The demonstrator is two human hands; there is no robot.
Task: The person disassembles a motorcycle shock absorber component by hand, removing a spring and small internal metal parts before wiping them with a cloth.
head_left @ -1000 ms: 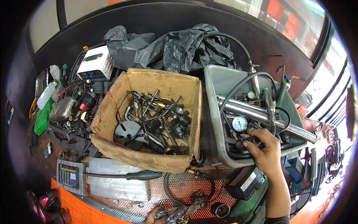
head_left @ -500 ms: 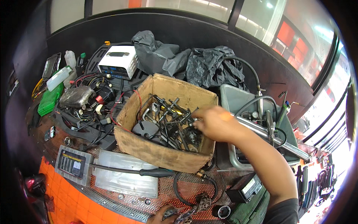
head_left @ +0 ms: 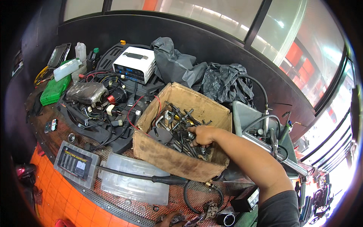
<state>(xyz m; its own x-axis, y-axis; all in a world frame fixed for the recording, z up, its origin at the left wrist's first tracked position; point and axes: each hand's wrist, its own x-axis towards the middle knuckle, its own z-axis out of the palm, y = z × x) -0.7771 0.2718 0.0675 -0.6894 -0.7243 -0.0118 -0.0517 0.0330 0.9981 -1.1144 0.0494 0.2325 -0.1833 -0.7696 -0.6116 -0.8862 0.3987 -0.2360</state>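
My right hand [head_left: 203, 135] reaches into a worn cardboard box [head_left: 181, 158]. Its fingers are curled round a dark metal part [head_left: 183, 135], whose exact kind I cannot make out. Beneath and around it lies a jumble of dark metal tools [head_left: 189, 148], among them T-shaped pieces [head_left: 186, 115]. A round grey piece [head_left: 160, 135] rests in the box's left side. At the lower edge, partly cut off, my left hand [head_left: 169, 218] is closed on a spotted strip [head_left: 210, 210] with a shiny, plastic-like part.
A white box-shaped device [head_left: 134, 64] stands behind tangled wiring [head_left: 113, 100]. Right of the box is a grey bin [head_left: 239, 113] with hoses and metal tubes. In front lie a clear plastic case [head_left: 132, 181], a dark-handled bar [head_left: 168, 180] and a labelled organizer [head_left: 77, 164].
My right hand has gone lower and deeper among the tools, its fingers now on a dark part. The view has shifted, moving the scene slightly right and down.
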